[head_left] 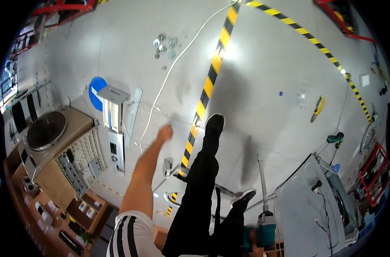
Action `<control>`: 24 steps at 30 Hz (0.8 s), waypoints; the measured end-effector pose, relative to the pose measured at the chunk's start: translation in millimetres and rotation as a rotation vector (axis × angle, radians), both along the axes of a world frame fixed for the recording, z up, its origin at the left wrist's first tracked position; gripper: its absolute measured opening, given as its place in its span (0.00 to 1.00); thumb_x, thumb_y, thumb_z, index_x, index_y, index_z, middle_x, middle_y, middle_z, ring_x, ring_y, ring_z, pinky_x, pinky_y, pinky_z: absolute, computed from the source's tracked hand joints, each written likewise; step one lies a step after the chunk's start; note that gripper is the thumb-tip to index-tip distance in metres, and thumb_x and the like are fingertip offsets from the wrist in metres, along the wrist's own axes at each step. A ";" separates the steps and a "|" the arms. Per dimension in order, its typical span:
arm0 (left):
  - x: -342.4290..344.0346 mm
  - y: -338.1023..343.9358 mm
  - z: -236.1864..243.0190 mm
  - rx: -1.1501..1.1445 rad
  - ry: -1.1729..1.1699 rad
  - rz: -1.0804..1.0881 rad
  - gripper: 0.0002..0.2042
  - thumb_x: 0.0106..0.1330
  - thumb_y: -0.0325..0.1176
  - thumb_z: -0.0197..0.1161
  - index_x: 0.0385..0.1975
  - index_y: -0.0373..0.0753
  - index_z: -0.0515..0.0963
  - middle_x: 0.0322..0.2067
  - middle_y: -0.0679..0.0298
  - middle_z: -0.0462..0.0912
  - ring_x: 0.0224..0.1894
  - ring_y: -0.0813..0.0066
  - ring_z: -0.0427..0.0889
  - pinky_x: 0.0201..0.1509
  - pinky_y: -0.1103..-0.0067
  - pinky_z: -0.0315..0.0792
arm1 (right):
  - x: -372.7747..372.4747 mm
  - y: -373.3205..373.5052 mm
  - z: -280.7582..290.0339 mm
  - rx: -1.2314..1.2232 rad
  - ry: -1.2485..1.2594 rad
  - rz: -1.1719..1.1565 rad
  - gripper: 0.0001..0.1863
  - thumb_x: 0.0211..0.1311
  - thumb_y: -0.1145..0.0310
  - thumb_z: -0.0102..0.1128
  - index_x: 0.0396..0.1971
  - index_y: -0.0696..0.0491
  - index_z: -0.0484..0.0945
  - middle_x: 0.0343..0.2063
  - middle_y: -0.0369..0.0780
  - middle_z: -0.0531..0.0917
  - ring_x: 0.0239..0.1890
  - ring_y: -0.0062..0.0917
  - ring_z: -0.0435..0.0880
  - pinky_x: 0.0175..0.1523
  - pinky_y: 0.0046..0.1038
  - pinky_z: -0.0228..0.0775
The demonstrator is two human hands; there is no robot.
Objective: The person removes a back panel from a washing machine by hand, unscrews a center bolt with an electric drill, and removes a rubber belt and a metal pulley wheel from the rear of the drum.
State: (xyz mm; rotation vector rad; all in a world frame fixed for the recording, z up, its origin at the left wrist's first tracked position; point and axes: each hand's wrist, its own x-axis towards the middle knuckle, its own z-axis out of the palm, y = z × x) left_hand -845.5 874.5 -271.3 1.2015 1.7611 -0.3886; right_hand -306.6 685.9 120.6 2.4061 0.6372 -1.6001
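My left hand [164,133] reaches over the grey floor, fingers closed. A thin pale wire loop [160,110] runs up to its fingers; whether they grip it or something else is too small to tell. Close by, a white cable [164,81] curves across the floor. At the lower edge, my right hand [255,240], partly hidden and blurred, is wrapped round a teal-and-black cordless drill [266,229]. A long, thin metal rod [262,180] points forward from the drill. Right of it lies a large grey-white appliance housing [295,214] with loose wiring [323,205].
Screws and washers [162,45] lie scattered ahead. Yellow-handled pliers [318,109] and another teal power tool [336,139] rest at right. To the left are a metal strip [134,115], a long light-coloured box [113,107] and a blue disc [96,90]. Striped tape [210,81] crosses the floor.
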 end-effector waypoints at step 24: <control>438.0 -259.7 391.2 0.159 -0.288 -0.188 0.17 0.61 0.40 0.56 0.45 0.34 0.75 0.40 0.50 0.81 0.46 0.57 0.79 0.51 0.71 0.71 | 177.3 -388.6 193.8 0.423 -0.025 -0.337 0.12 0.50 0.68 0.58 0.35 0.55 0.78 0.26 0.37 0.80 0.28 0.22 0.76 0.37 0.29 0.71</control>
